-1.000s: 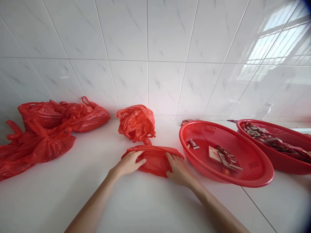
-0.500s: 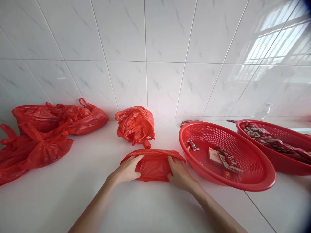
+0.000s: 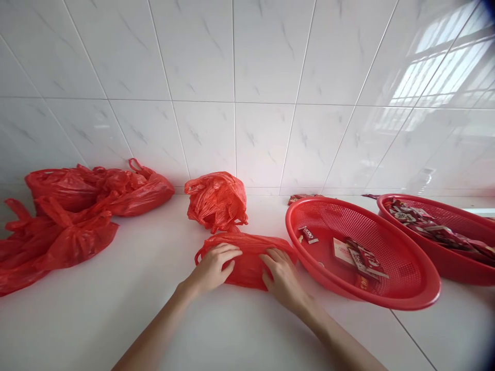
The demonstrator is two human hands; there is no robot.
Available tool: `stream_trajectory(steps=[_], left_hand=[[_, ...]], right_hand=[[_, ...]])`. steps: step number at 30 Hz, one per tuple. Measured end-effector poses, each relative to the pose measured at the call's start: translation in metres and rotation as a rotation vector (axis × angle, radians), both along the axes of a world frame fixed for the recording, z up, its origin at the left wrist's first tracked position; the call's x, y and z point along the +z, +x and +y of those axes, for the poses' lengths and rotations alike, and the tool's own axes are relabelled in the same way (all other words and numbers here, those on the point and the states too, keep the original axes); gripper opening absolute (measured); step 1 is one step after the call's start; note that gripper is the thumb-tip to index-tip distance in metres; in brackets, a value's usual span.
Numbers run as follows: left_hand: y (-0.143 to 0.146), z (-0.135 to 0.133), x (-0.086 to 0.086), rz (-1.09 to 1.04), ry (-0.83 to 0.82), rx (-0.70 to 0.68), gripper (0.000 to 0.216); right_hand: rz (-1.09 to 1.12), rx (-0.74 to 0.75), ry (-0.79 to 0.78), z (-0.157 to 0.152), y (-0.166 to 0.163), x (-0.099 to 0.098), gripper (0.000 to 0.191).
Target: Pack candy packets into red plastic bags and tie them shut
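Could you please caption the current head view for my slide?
Left hand and right hand on a red plastic bag, beside a red basket holding small packets.

Indoors, tiled room; kitchen or small packing area, can't tell which. Glossy marble-look wall tiles [image 3: 265, 141] across far side, white worktop [image 3: 143, 293] right up against them. Barred window reflection [image 3: 429, 77] in tiles, far right. Packing look comes from red perforated baskets [image 3: 320, 276] of wrapped snacks [image 3: 429, 224] right, red plastic carrier bags [image 3: 249, 267] centre and left.
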State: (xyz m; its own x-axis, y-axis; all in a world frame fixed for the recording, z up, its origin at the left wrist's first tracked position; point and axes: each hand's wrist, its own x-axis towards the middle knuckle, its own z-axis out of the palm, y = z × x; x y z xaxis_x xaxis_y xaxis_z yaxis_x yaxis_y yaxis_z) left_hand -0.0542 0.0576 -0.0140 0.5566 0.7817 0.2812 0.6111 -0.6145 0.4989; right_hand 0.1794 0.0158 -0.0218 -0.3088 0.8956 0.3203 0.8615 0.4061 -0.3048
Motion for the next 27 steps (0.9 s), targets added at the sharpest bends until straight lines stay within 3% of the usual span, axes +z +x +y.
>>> stream_trajectory(steps=[3,7,10,13,16,20,24,27], left_hand=[[0.003,0.003,-0.003,-0.048,0.129,-0.041,0.039],[0.003,0.011,-0.010,0.061,0.244,0.091,0.043],[-0.002,0.016,-0.017,0.153,0.153,0.156,0.062],[-0.008,0.020,-0.024,0.146,0.008,0.201,0.078],[-0.011,0.023,-0.030,0.099,-0.040,0.204,0.078],[-0.008,0.029,-0.037,0.031,0.038,0.189,0.063],[-0.003,0.035,-0.043,-0.078,0.164,0.215,0.040],[-0.003,0.039,-0.046,-0.209,0.280,0.230,0.029]], right_hand=[[-0.008,0.057,0.076,0.001,0.001,-0.002,0.043],[-0.123,0.017,-0.022,0.002,0.005,-0.003,0.062],[-0.153,-0.010,-0.142,0.002,0.007,-0.002,0.076],[-0.107,0.016,-0.167,0.003,0.008,-0.002,0.081],[-0.012,0.096,-0.103,0.005,0.008,-0.003,0.071],[0.207,0.263,-0.058,-0.004,0.002,0.008,0.050],[0.463,0.436,-0.246,-0.042,0.003,0.029,0.042],[0.511,0.559,-0.430,-0.073,0.025,0.037,0.033]])
